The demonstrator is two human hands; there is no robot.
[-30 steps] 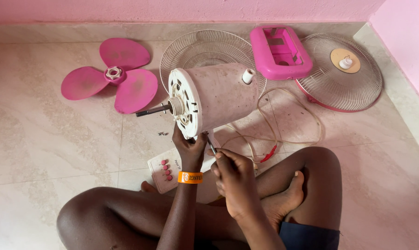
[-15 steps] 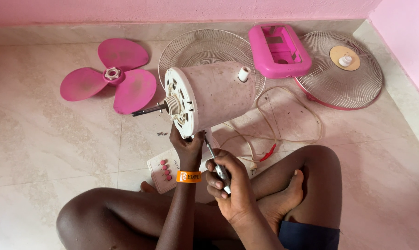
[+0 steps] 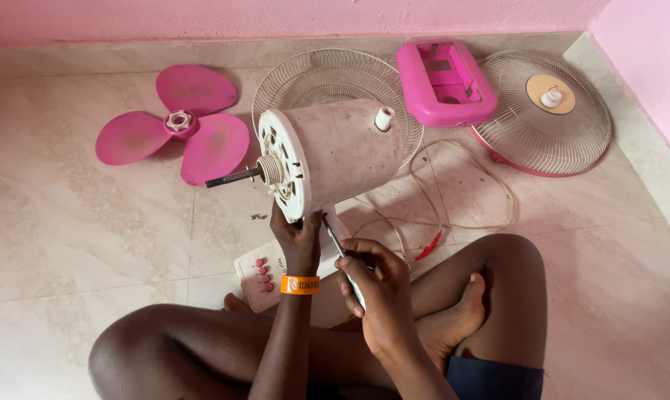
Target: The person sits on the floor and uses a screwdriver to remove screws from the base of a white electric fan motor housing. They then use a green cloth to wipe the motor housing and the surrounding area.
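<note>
- While the person sits cross-legged on the tiled floor (image 3: 83,244), the left hand (image 3: 298,238) reaches up under the front rim of the fan motor housing (image 3: 335,154), its grip closed on the lower edge of the white front plate.
- That housing, pale and dusty, is tipped on its side just above the person's lap, with its bare metal shaft (image 3: 231,178) pointing left and a small white knob (image 3: 384,118) on top.
- Beside the left hand, the right hand (image 3: 376,285) has its grip clamped on a thin screwdriver (image 3: 335,243); the tip angles up to the bottom of the housing, right by the left thumb.
- An orange wristband (image 3: 300,284) circles the left wrist.
- Below the housing, partly hidden by the left forearm, lies the white fan base (image 3: 257,275) with a row of pink buttons.
- A pale cord (image 3: 468,200) loops over the floor to the right of the housing, with a red bit near the right knee.
- Well off to the left lies a pink three-blade propeller (image 3: 179,130), flat on the tiles.
- Behind the housing lies a wire grille (image 3: 327,78), next to it a pink rectangular cover (image 3: 444,81), and further right a second grille (image 3: 546,122) with a round tan centre.
</note>
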